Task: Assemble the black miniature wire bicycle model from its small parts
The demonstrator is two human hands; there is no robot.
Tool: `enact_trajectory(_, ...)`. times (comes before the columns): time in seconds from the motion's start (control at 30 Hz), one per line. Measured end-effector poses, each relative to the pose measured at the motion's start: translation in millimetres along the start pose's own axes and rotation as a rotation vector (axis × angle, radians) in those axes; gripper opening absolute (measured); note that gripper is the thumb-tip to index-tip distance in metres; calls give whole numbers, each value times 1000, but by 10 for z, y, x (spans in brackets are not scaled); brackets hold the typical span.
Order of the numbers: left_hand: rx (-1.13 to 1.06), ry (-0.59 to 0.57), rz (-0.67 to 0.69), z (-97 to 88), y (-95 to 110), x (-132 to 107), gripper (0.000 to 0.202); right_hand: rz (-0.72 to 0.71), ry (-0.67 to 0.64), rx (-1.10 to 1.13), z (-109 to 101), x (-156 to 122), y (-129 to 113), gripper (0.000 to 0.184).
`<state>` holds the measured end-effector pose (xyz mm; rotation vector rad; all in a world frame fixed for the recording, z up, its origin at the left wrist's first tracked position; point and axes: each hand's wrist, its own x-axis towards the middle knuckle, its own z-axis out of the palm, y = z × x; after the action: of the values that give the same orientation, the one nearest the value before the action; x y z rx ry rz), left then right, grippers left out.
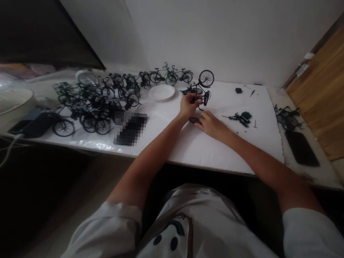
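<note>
My left hand (189,107) is closed around the frame of a small black model bicycle (206,96), held tilted above the white board. One spoked wheel (206,79) of this bicycle points up toward the wall. Close beside it, my right hand (211,124) has its fingers bent together at the edge of a dark loose wheel (194,120), which looks pinched by them. Its upper fingers are near the lower end of the bicycle. Behind my left hand lies another dark bicycle part (190,89), partly covered.
Several finished-looking model bicycles (102,99) crowd the left side. A white round lid (162,92) lies beyond my left forearm. To the right are dark small parts (241,118), a screw-like piece (255,124), a black block (238,90) and a phone (302,148). A wooden panel (332,91) leans far right.
</note>
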<state>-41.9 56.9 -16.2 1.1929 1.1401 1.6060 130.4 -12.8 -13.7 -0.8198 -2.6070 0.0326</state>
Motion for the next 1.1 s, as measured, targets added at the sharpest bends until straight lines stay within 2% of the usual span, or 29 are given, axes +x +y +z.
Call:
enact_trajectory(0.13,-21,-16,31,-54,-18,31,26,72,99,159,-10,-13,134,46)
enact_trajectory(0.37,-38,-20,50,-68,-32,51,26,119,92,256,-104,-72,336,36)
enact_trajectory(0.53,-33,-20,37,-20,-25,23,22,163,198,219,-165,-88,437,15)
enact_trajectory(0.63,-28,-16,26,-8,-22,13,23,163,231,242,-170,-80,505,32)
enact_trajectory(0.7,-31,-17,17,-9,-21,5,23,152,224,272,-160,-73,537,35)
enact_trajectory(0.9,-88,-4,-115,1,-42,-61,24,141,264,327,-124,-53,494,20)
enact_trajectory(1.0,-136,24,-147,55,-62,-117,25,136,266,346,-101,-41,440,18)
enact_trajectory(1.1,-181,5,-167,134,-75,-187,24,117,261,355,-60,-31,405,19)
